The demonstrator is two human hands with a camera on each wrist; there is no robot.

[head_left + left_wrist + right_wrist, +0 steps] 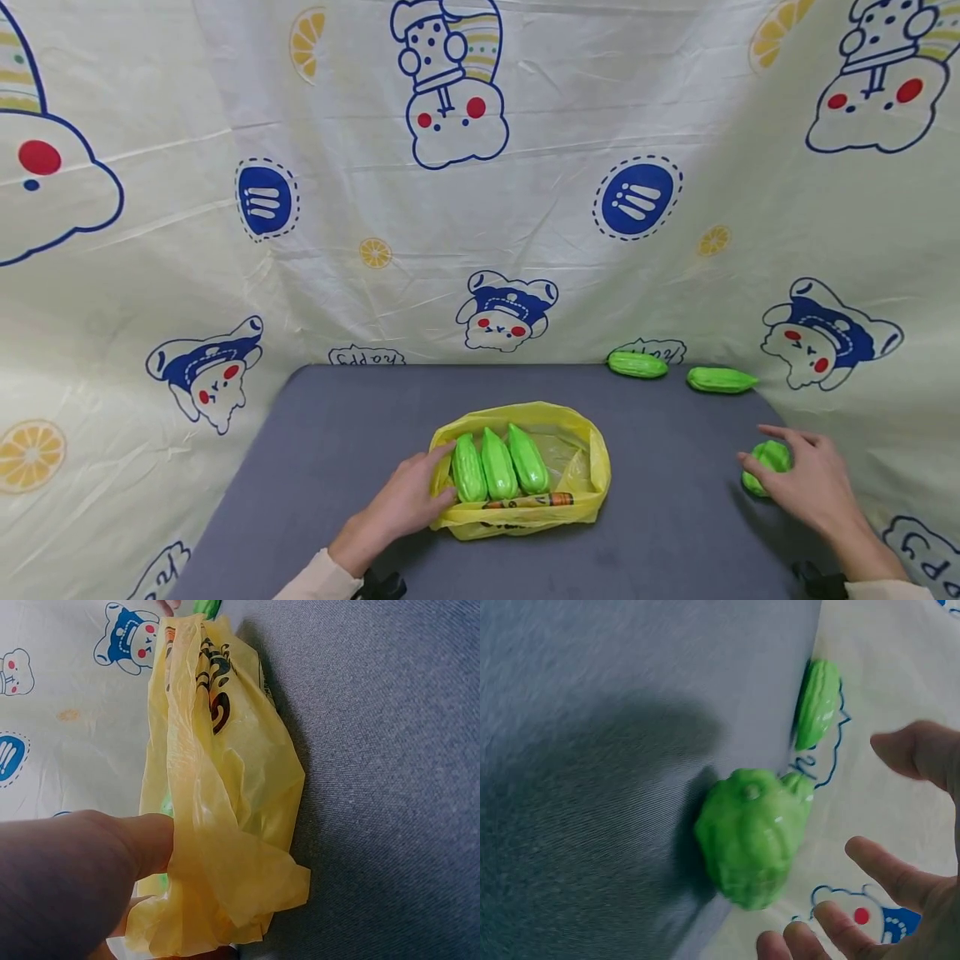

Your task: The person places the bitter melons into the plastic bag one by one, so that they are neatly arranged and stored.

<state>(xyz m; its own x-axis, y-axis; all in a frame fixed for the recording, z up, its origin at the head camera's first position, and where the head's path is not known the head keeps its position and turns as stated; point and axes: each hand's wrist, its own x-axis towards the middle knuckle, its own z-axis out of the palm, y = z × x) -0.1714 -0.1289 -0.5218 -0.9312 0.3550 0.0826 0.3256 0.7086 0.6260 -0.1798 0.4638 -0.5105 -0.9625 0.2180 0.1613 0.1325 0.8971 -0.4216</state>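
My left hand (408,496) grips the left rim of a yellow plastic bag (600,467), which stands with its mouth spread wide. In the left wrist view the thumb (154,840) lies against the bag's gathered edge. Three ridged green bitter melons (497,465) lie side by side inside, toward the left. At the table's right side my right hand (813,483) reaches over another bitter melon (768,467). Its fingers are spread around that bitter melon (750,840), with a gap showing in the right wrist view.
Two more bitter melons lie along the far right table edge, one pale green (637,364) and one darker (722,380) to its right. The grey table (337,417) ends at a white printed cloth (337,167) hanging behind and around it.
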